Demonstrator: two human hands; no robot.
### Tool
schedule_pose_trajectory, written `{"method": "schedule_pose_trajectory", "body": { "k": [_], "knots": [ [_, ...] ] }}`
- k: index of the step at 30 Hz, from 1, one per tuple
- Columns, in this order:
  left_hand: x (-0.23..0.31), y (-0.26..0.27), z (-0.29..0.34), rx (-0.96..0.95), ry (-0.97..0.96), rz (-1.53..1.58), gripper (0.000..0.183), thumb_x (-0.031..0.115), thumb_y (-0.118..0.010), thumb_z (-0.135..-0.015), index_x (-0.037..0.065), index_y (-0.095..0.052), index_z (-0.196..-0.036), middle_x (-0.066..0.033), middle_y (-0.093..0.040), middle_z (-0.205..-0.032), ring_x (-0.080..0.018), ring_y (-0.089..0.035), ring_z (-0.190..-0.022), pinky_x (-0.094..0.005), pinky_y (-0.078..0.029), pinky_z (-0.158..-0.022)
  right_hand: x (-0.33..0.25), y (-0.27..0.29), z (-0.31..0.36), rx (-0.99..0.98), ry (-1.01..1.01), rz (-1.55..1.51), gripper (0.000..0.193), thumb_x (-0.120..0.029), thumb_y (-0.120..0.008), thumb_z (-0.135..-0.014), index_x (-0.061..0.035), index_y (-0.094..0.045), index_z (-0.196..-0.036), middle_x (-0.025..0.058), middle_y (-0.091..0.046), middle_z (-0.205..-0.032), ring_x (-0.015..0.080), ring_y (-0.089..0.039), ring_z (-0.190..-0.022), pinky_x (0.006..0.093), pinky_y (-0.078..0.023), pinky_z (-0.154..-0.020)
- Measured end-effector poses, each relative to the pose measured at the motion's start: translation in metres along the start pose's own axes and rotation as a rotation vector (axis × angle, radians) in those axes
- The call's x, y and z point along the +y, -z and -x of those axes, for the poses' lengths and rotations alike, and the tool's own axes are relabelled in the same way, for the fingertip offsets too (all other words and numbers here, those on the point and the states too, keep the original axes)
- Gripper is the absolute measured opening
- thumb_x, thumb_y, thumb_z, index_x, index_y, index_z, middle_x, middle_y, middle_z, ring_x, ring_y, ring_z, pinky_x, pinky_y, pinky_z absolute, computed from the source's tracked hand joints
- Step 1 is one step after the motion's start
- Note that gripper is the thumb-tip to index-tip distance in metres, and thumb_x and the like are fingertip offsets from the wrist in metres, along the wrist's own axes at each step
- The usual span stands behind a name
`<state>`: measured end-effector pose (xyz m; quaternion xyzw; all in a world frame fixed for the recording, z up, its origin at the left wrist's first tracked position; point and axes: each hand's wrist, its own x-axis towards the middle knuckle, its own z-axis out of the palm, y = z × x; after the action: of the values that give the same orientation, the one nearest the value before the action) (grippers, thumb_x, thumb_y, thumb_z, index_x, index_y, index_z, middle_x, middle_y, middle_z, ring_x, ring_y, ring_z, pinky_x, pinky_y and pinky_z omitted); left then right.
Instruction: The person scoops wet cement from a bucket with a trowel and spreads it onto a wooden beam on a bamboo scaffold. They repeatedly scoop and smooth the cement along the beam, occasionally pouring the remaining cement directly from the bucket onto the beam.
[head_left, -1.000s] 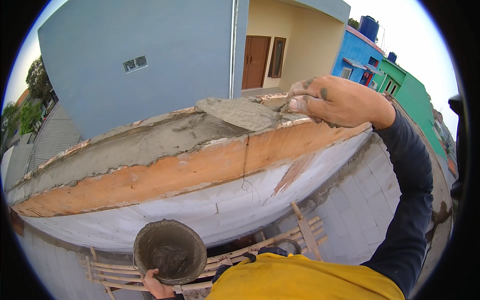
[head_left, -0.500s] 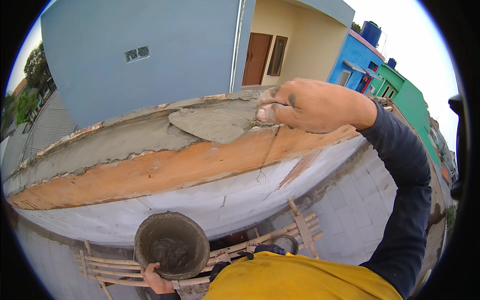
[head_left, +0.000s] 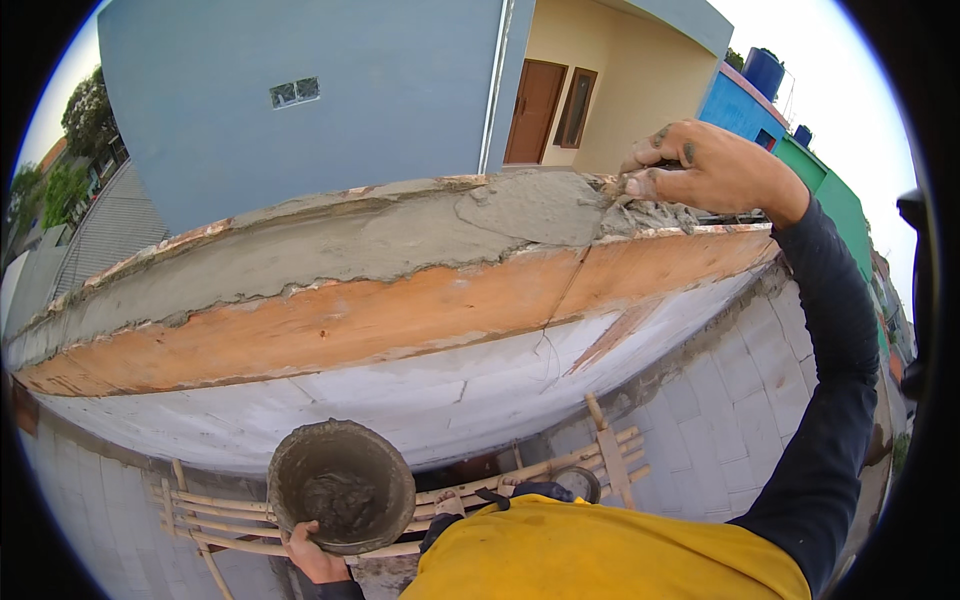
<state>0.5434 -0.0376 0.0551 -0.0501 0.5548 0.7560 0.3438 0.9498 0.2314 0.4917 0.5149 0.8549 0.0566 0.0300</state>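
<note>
A trowel, its pointed blade (head_left: 545,208) coated in grey mortar, lies nearly flat on the mortar-covered top of the wall (head_left: 330,250). My right hand (head_left: 710,168), smeared with mortar, is closed at the blade's rear end; its fingers hide the handle. Rough mortar lumps (head_left: 655,215) sit just below that hand. Down at the lower left, my left hand (head_left: 317,555) grips the rim of a round bucket (head_left: 290,460). The bucket is tilted toward me, with a heap of wet mortar (head_left: 340,500) inside.
An orange board (head_left: 400,325) runs along the wall's near face, above pale blockwork (head_left: 400,415). A thin wire (head_left: 550,340) hangs over it. Bamboo poles (head_left: 230,533) form a scaffold under me, with another round container (head_left: 577,485) there. A blue-grey house (head_left: 380,110) stands beyond.
My right hand has moved right along the wall top with the trowel, and the blade's outline has flattened into the mortar. My left hand keeps its grip on the bucket.
</note>
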Motion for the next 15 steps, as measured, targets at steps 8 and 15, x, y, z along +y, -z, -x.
{"method": "schedule_pose_trajectory", "body": {
  "k": [8, 15],
  "knots": [
    [0.003, -0.016, -0.008, -0.01, -0.05, -0.137, 0.03, -0.003, -0.057, -0.073, 0.0, -0.055, -0.102, -0.0105, -0.058, -0.103, -0.0245, -0.057, -0.091, -0.0351, -0.049, -0.086, -0.027, -0.024, -0.016, 0.036, 0.179, -0.123, 0.048, -0.045, -0.059, -0.102, -0.0025, -0.076, -0.116, 0.0234, -0.074, -0.1, 0.037, -0.071, -0.087, 0.045, -0.057, -0.085],
    [-0.002, -0.025, 0.003, -0.02, 0.015, -0.005, 0.032, -0.002, -0.058, -0.072, -0.002, -0.055, -0.104, -0.0117, -0.059, -0.106, -0.0266, -0.059, -0.095, -0.0368, -0.049, -0.09, -0.015, -0.006, -0.003, 0.135, 0.083, 0.064, 0.056, -0.052, -0.064, -0.099, 0.0019, -0.079, -0.106, 0.0195, -0.072, -0.081, 0.0314, -0.069, -0.076, 0.0426, -0.055, -0.075]
  ]
}}
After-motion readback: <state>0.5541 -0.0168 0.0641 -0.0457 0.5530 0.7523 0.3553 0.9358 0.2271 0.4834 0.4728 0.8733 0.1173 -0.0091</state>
